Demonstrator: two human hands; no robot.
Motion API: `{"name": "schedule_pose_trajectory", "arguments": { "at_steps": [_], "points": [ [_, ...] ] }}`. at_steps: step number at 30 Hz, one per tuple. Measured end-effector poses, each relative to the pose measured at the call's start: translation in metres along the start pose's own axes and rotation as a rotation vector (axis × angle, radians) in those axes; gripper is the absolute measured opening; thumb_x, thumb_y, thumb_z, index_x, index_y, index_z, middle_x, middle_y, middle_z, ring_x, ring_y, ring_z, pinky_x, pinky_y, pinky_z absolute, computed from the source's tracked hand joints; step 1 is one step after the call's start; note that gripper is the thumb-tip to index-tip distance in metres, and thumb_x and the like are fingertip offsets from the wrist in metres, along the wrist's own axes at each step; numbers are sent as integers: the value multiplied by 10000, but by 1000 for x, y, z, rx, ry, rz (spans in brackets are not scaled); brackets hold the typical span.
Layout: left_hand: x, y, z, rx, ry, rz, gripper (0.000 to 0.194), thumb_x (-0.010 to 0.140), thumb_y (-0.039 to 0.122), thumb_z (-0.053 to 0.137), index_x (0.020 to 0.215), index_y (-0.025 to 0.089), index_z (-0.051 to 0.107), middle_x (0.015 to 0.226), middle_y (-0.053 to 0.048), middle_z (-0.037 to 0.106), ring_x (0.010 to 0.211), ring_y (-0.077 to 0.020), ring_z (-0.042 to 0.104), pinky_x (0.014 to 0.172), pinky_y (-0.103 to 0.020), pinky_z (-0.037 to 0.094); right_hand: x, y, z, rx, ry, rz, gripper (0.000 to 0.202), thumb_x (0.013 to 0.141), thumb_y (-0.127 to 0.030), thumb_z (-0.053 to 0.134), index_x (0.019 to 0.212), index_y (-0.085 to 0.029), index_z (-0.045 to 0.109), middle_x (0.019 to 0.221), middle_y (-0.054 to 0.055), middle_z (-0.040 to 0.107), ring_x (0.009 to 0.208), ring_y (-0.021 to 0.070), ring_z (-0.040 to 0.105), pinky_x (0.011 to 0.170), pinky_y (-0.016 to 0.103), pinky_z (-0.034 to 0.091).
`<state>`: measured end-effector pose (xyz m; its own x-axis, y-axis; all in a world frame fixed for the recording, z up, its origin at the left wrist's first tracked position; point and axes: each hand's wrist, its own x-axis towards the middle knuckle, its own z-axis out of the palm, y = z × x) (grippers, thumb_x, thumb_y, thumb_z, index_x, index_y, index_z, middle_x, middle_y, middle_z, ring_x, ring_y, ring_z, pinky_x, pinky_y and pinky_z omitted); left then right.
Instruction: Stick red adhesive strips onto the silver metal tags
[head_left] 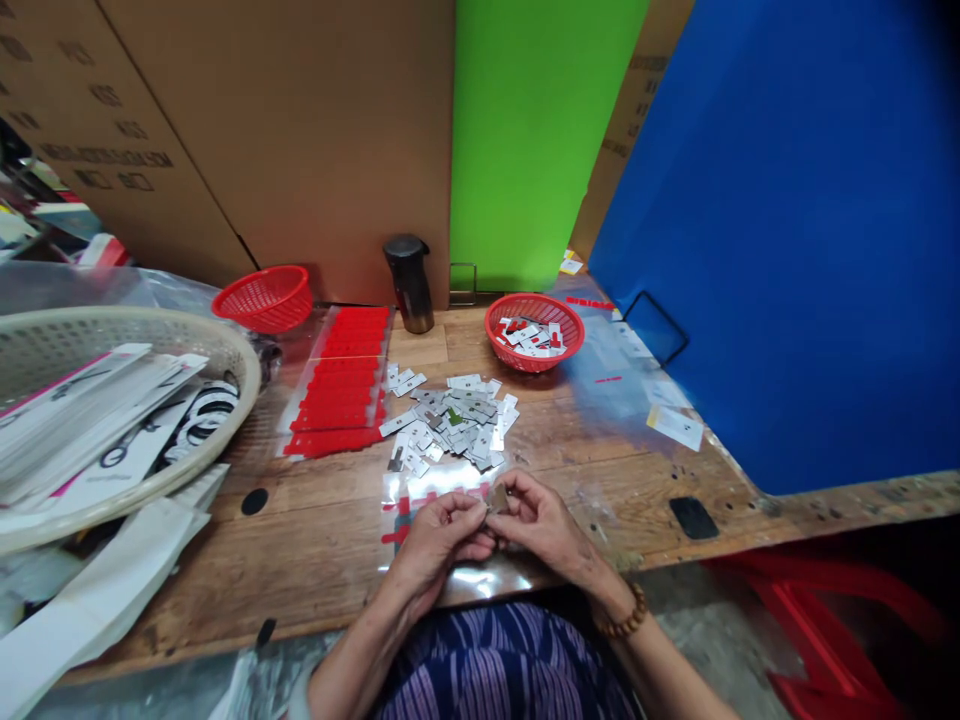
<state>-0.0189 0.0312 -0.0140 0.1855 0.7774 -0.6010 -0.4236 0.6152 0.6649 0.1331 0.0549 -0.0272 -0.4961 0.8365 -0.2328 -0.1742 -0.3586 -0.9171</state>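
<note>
Metal piece (498, 497), small and flat, sits pinched between your left hand (439, 540) and right hand (541, 520), fingertips closed narrowly on it, just on your side of the pile of metal pieces (450, 420). Loosen that pinch and it could drop onto the plastic sheet (420, 500) below or off the table edge (337, 590). Print on the cardboard boxes (105, 160) beyond the pile is too blurred to read.

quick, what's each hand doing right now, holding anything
Left hand: closed, fingertips pinching the small metal piece.
Right hand: closed, pinching the same small metal piece from the other side.
</note>
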Motion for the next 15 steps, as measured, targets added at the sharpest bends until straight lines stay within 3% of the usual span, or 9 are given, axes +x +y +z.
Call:
{"name": "schedule_pose_trajectory", "arguments": {
  "at_steps": [4,10,15],
  "points": [
    [-1,-2,-6,-27,9,-21,380,530,278,831,684,124,520,613,-44,667,488,-95,623,478,-155,509,-2,6,-4,-41,-19,-29,231,739,-277,685,893,-183,542,682,-51,564,556,57,532,525,163,429],
    [-3,1,-11,38,33,5,376,520,260,830,699,119,532,564,-24,652,411,-75,572,412,-146,461,-2,6,-6,9,7,-27,392,737,-319,686,1067,-201,509,808,-14,597,621,79,580,534,181,459],
    [-4,2,-12,58,71,13,337,561,289,809,725,94,589,526,0,618,386,-46,534,395,-125,434,-1,5,-5,10,-25,4,323,729,-305,694,980,-170,543,689,-31,593,580,79,588,535,182,468]
  ]
}}
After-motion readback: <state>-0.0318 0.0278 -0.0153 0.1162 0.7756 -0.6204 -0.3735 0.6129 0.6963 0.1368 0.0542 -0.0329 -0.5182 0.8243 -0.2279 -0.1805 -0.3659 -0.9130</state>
